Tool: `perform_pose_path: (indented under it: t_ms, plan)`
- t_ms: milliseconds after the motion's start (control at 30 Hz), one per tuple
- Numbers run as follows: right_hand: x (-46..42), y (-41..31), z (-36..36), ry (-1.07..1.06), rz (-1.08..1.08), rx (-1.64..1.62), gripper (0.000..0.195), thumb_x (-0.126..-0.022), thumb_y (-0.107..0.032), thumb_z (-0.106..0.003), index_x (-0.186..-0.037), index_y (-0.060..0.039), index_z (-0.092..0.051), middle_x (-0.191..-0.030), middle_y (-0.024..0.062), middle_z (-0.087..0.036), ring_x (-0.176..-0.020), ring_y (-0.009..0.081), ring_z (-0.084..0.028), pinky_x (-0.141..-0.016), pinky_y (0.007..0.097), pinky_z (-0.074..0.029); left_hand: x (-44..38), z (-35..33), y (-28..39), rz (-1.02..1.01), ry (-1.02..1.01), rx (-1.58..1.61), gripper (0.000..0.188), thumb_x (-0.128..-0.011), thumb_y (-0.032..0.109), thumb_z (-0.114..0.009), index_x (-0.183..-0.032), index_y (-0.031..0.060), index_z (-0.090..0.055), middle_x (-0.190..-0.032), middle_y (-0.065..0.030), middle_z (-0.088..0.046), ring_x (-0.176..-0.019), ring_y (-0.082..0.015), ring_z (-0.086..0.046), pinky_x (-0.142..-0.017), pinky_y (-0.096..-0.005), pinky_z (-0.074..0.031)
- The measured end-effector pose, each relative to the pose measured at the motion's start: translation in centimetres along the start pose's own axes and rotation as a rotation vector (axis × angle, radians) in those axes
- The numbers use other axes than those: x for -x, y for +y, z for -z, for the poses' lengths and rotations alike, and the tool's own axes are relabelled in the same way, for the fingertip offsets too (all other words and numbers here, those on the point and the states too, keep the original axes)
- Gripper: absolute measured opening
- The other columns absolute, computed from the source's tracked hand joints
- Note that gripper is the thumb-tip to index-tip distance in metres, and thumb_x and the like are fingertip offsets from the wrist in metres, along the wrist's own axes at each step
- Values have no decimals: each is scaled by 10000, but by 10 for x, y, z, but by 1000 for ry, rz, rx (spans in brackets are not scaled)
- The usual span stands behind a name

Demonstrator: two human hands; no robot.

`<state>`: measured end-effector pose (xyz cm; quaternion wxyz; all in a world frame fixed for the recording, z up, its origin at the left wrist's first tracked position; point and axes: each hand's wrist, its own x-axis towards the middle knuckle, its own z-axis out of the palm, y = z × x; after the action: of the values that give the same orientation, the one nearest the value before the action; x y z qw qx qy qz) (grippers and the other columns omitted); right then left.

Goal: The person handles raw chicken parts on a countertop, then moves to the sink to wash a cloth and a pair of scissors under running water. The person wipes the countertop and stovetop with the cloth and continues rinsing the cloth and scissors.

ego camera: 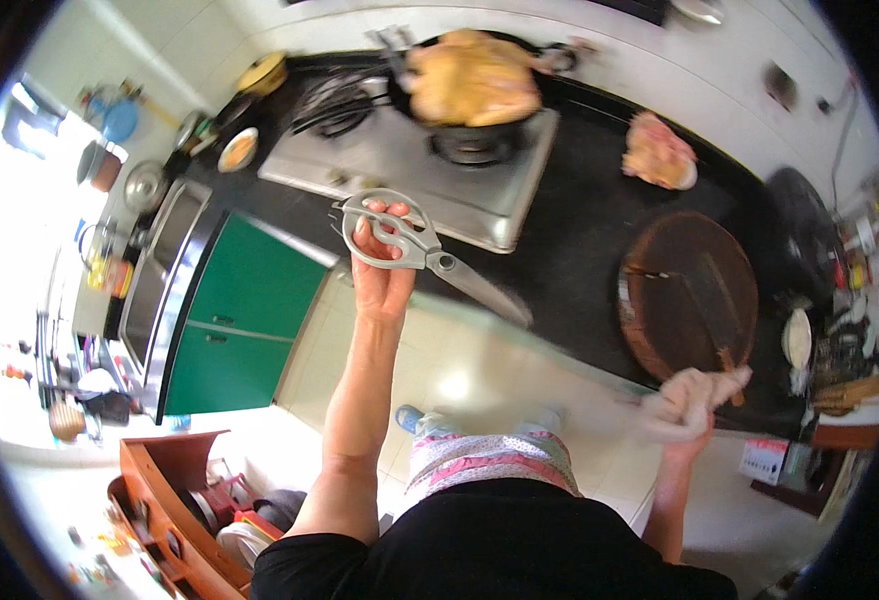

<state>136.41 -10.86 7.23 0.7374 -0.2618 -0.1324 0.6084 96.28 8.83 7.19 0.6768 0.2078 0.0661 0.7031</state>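
Observation:
My left hand point(383, 255) is closed around the handles of a pair of grey kitchen scissors point(439, 259), whose blades point to the right, out over the counter's front edge. At the lower right my right hand point(687, 431) holds a pale cloth point(679, 405), blurred, beside the near edge of a round wooden chopping board point(691, 292). A cleaver or knife point(721, 300) appears to lie on that board. Whole yellow poultry point(473, 79) rests in a dark pan on the gas stove point(424, 180). Pinkish raw meat or poultry pieces point(658, 150) lie on a dish at the back.
Black counter point(574, 210) runs beneath the stove and board. A small white bowl point(797, 337) stands right of the board, near a dark wok or lid point(799, 225). To the left are a dish of food point(238, 150), a sink point(146, 300) and green cabinet doors point(259, 285).

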Motion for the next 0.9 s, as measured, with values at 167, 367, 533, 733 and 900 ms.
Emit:
perform_pose_path:
  t_ms: [167,367,533,733,900]
  plan:
    - [-32,205,-53,-69,-189,415,354,-890,-333,-424,-1121,-89,-533,-1012,30,-583,-931,149,-555,-792,302,-459,38,59,168,-185,299,32,255,-887,284,-516,-913,38,-580,-786,-114,-622,-776,-197,-586,-734,-267,-472]
    - [-41,402,-198,-214,-636,140,539,-850,-300,-494,-1315,-78,-332,-1257,98,-446,-1148,264,-444,-984,430,-340,83,145,380,-374,544,-188,225,-838,245,-601,-854,21,-591,-729,-70,-591,-705,-208,-583,-632,-289,-502]
    - [-69,526,-296,-476,-722,327,614,-720,-122,-578,-1278,-33,-339,-1161,127,-482,-1054,269,-500,-896,411,-430,110,200,510,-539,707,-407,96,-839,104,-552,-872,15,-554,-792,-129,-626,-641,-145,-572,-543,-245,-467]
    - [-110,693,-442,-693,-986,273,559,-719,-102,-626,-1220,-3,-398,-1062,134,-537,-954,259,-558,-813,407,-481,137,256,640,-908,779,-406,109,-878,140,-528,-885,32,-532,-798,-82,-589,-746,-169,-598,-682,-271,-497]
    - [-115,846,-574,-854,-1036,455,418,-717,-71,-634,-1107,-1,-503,-934,99,-595,-836,220,-602,-728,356,-496,149,276,727,-1083,894,-499,192,-888,253,-520,-864,66,-552,-779,-71,-620,-754,-159,-592,-682,-276,-478]
